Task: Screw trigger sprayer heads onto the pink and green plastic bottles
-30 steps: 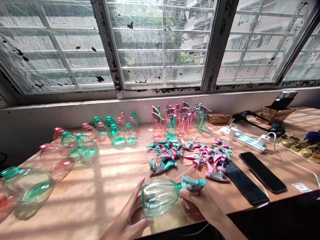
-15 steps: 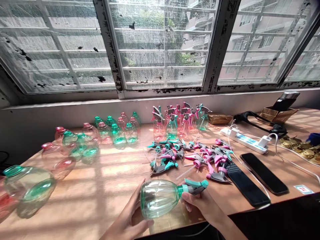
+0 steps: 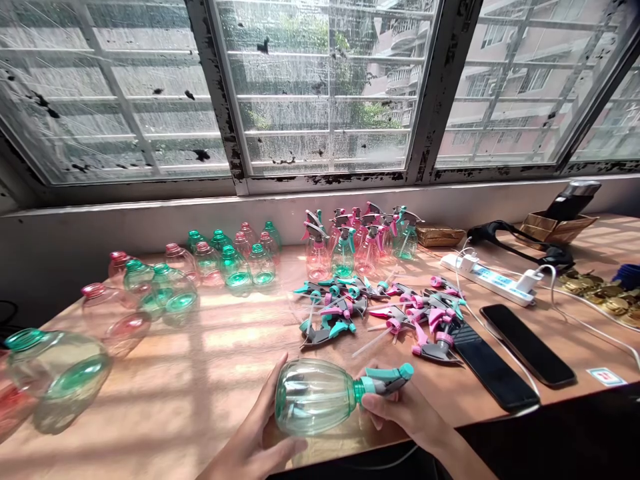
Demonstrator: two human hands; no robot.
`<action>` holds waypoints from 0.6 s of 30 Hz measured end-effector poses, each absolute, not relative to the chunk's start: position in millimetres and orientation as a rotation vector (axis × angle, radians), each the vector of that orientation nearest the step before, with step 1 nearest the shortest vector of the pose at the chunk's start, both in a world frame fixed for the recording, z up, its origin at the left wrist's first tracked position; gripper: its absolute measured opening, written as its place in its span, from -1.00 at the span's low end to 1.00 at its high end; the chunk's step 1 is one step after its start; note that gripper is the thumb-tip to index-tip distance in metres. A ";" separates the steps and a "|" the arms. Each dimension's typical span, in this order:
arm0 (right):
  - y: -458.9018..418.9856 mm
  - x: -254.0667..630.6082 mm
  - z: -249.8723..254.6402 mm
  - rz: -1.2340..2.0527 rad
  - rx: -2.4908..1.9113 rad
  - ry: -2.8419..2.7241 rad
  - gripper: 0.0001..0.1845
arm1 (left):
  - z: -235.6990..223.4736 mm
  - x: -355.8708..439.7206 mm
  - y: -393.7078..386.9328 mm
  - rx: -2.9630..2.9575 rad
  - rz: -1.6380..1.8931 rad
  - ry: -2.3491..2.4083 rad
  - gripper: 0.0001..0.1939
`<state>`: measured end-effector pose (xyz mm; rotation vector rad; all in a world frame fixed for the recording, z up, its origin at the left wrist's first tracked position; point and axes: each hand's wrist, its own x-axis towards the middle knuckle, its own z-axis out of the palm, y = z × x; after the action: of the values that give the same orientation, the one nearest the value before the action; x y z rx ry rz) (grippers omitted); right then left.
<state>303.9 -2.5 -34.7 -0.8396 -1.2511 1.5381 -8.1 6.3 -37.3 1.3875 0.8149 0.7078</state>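
Observation:
A clear green spray bottle (image 3: 315, 397) lies on its side between my hands, above the table's front edge, its neck pointing right. My left hand (image 3: 263, 427) is wrapped around its base end, thumb below and fingers behind. At the neck, my right hand (image 3: 393, 403) pinches the collar of the teal and grey spray head (image 3: 385, 381), which sits on the bottle's mouth. Some of the right fingers are hidden behind the neck. Just beyond the bottle lies a pile of loose teal, pink and grey spray heads (image 3: 345, 307).
Open green and pink bottles (image 3: 237, 270) stand on the left. Bottles with spray heads (image 3: 367, 250) are grouped by the wall. To the right are two phones (image 3: 527, 347), a white power strip (image 3: 487, 279) with cables, a black strap (image 3: 520, 243) and gold-coloured pieces (image 3: 600, 293).
The bottle and both hands have shifted slightly left. The right fingers have changed position a little around the spray head's collar. Everything on the table stays in place.

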 end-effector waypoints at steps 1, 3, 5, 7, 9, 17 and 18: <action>-3.4 303.2 -33.4 1.542 -0.843 -1.236 -0.58 | -38.6 -8.3 6.6 1.378 0.717 0.820 0.05; -4.5 302.4 -31.6 1.547 -0.858 -1.201 -0.56 | -40.8 -8.6 7.4 1.366 0.741 0.808 0.01; -4.7 302.5 -30.7 1.554 -0.864 -1.193 -0.54 | -41.8 -8.7 8.0 1.355 0.753 0.793 -0.01; -4.2 302.9 -30.5 1.566 -0.854 -1.216 -0.54 | -41.2 -8.6 8.2 1.353 0.757 0.790 0.00; -3.7 303.0 -30.7 1.578 -0.842 -1.219 -0.54 | -39.6 -8.5 8.0 1.361 0.756 0.804 0.01; -5.0 299.8 -30.4 1.634 -0.835 -1.119 -0.47 | -36.6 -6.1 7.2 1.322 0.768 0.811 0.06; -5.1 299.6 -29.9 1.633 -0.838 -1.122 -0.48 | -36.6 -5.6 7.2 1.323 0.775 0.821 0.07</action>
<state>299.6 -5.1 -29.9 -0.8382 -1.1219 1.6327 -5.6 7.2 -36.6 1.3234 0.8213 0.7754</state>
